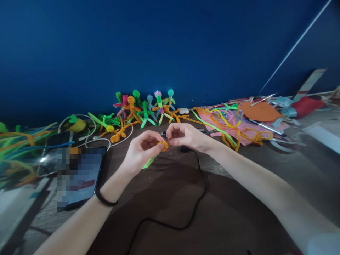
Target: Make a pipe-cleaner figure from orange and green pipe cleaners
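My left hand (140, 150) pinches a small coiled orange pipe cleaner piece (165, 146) between thumb and fingertips. A bright green fuzzy strip (148, 163) hangs out below that hand; whether it joins the orange coil is hidden by the fingers. From the other side, my right hand (186, 136) closes its thumb and index finger at the coil's right edge, with the other fingers curled. Both hands are just above the dark table top (164, 191). Behind them stands a group of pipe cleaner figures (145, 113) in several colours.
A tablet (82, 180) lies left of my left forearm, near loose pipe cleaners (18, 148) and a white cable (110, 145). A black cable (203, 191) curves across the table. At right are yellow-orange pipe cleaners (240, 132), orange paper (261, 111) and scissors (288, 141). The blue wall (159, 46) bounds the back.
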A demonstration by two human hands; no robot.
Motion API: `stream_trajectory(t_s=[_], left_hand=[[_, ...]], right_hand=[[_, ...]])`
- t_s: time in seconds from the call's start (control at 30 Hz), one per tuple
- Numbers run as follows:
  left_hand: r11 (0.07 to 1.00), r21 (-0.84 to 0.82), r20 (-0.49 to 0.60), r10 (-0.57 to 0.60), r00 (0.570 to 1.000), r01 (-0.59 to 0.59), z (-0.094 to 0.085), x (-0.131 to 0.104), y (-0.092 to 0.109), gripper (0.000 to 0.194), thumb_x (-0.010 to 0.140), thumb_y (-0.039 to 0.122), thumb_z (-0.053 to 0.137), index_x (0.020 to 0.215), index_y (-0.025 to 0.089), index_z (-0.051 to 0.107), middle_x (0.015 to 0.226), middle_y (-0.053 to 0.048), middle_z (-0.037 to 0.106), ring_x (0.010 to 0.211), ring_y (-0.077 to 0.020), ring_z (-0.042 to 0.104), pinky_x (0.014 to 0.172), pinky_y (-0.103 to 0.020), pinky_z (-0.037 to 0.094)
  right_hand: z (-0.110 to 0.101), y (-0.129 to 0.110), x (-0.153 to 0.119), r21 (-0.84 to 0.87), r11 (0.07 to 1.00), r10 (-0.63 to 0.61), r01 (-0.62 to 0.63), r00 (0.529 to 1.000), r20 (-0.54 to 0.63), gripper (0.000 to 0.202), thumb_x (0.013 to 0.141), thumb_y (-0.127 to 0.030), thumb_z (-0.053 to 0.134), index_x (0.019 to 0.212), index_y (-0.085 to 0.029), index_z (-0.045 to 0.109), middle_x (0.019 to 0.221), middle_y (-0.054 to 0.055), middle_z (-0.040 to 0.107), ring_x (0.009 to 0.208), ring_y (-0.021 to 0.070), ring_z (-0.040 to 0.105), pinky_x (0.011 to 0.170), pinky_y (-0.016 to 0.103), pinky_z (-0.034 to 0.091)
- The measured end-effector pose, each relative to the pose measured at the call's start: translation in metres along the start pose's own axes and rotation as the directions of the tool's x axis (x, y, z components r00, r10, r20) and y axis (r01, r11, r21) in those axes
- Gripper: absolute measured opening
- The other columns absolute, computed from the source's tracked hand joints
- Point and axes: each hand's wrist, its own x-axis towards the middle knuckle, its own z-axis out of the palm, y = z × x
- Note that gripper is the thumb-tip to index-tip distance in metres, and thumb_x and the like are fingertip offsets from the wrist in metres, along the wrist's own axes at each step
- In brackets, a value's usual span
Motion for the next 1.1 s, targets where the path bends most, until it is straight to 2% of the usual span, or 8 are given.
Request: stream_trajectory(t_s=[0.37,0.5,0.77,1.1], left_hand=[[1.000,0.000,-0.039,-0.014,0.999,0.014,0.0023,-0.0004,0.0025,0.011,0.063,0.016,0.071,0.070,0.017,0.062,0.068,0.000,0.063,0.060,-0.0103,0.061,0.055,-0.019,0.050],[0.997,-0.068,-0.031,-0.029,0.999,0.027,0.0017,0.0003,0.0008,0.013,0.062,0.016,0.071,0.071,0.017,0.062,0.069,0.000,0.064,0.061,-0.0109,0.063,0.061,-0.022,0.053],[0.976,-0.202,-0.007,-0.089,0.996,0.086,0.0023,0.0012,0.0028,0.013,0.064,0.015,0.070,0.072,0.018,0.060,0.069,0.001,0.065,0.062,-0.0108,0.064,0.062,-0.021,0.053],[0.972,-0.215,-0.012,-0.103,0.995,0.098,0.0026,0.0017,0.0023,0.012,0.064,0.014,0.070,0.072,0.018,0.061,0.068,0.001,0.065,0.064,-0.0115,0.063,0.068,-0.026,0.054]], right_hand=[[-0.0002,0.0003,-0.0011,0.011,1.000,-0.003,0.002,1.000,0.020,0.014,0.067,-0.014,0.066,0.074,-0.014,0.053,0.070,-0.003,0.055,0.067,0.0070,0.054,0.065,0.022,0.044],[0.0009,0.0005,-0.0011,0.019,0.998,-0.066,0.065,0.997,0.027,0.013,0.069,-0.014,0.064,0.074,-0.015,0.053,0.072,-0.002,0.056,0.069,0.0079,0.054,0.066,0.022,0.044],[0.0067,-0.0023,-0.0031,-0.192,0.948,-0.270,0.254,0.961,-0.059,0.008,0.073,-0.018,0.062,0.078,-0.016,0.056,0.071,-0.001,0.051,0.066,0.0085,0.049,0.061,0.023,0.040],[0.0076,-0.0064,-0.0049,-0.325,0.895,-0.339,0.306,0.939,-0.049,0.004,0.074,-0.013,0.059,0.075,-0.016,0.060,0.076,0.000,0.051,0.073,0.0108,0.052,0.067,0.026,0.043]])
